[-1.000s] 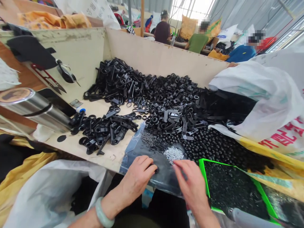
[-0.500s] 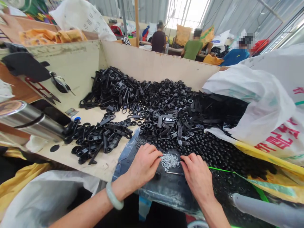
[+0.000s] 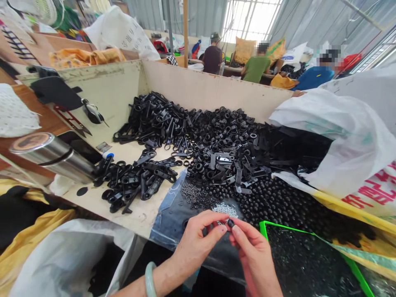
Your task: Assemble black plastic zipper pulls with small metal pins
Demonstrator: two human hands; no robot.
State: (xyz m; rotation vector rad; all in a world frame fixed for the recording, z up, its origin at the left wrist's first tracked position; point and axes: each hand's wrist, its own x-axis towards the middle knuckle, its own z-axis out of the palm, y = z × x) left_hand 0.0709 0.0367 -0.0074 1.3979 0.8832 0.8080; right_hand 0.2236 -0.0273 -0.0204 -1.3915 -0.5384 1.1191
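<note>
My right hand pinches a small black ball between thumb and fingertips. Beside it, my left hand, with a pale green bangle at the wrist, has thumb and forefinger closed against the ball's left side. Whatever small piece the left fingertips may hold is too small to make out. Just behind the fingers lies a heap of silver metal pins, partly covered by the left hand. Small dark metal parts and many black balls spread around that heap on the dark mat.
Black lever-like parts and black rings are piled behind. A steel flask stands left. A green-edged tray lies right, below a white sack. Wooden walls enclose the bench; several people sit beyond.
Both hands have left the pin heap's sides and come together in front of it, nearer me, at the black ball. The view has shifted; the grey cylinder at lower right is out of sight.
</note>
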